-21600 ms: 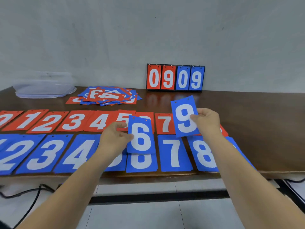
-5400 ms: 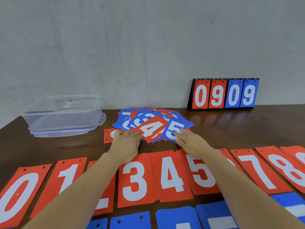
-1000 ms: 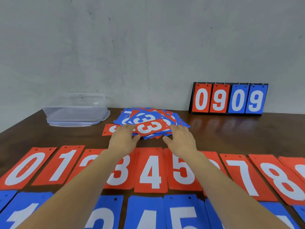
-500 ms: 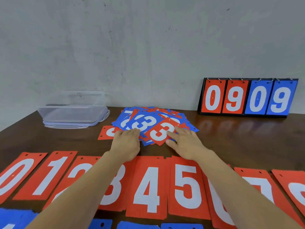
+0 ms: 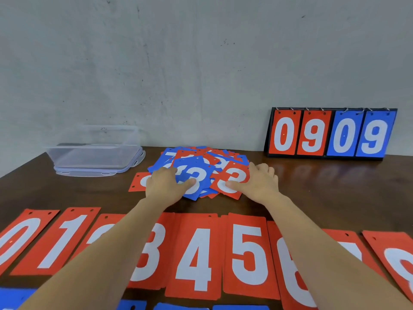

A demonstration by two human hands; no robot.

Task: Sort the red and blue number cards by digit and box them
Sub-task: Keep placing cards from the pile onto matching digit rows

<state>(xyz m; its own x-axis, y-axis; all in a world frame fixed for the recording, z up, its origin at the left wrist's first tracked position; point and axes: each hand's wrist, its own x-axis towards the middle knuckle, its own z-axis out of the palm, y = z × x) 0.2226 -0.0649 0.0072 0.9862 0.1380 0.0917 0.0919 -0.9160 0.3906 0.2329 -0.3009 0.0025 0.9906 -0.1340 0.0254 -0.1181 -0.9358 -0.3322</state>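
Observation:
A loose pile of red and blue number cards (image 5: 210, 154) lies at the table's far middle. My left hand (image 5: 165, 185) is at the pile's left side, its thumb on a blue 3 card (image 5: 201, 172) that it pinches. My right hand (image 5: 259, 182) is at the right side, thumb on a red 3 card (image 5: 238, 175) held at its edge. Nearer me runs a row of red cards from 0 upward, with the red 4 (image 5: 196, 253) in the middle. The tops of blue cards (image 5: 185, 307) show at the bottom edge. My forearms hide parts of the red 2, 3, 6 and 7.
A clear plastic box (image 5: 96, 151) sits on its lid at the far left. A flip scoreboard (image 5: 330, 133) reading 0909 stands against the wall, far right. One red card (image 5: 136, 182) pokes out left of the pile. Bare brown table (image 5: 324, 193) lies right of the pile.
The red 3 has slid right with my right hand, off the blue 3. My left thumb now sits on the blue 3. The camera has tilted slightly.

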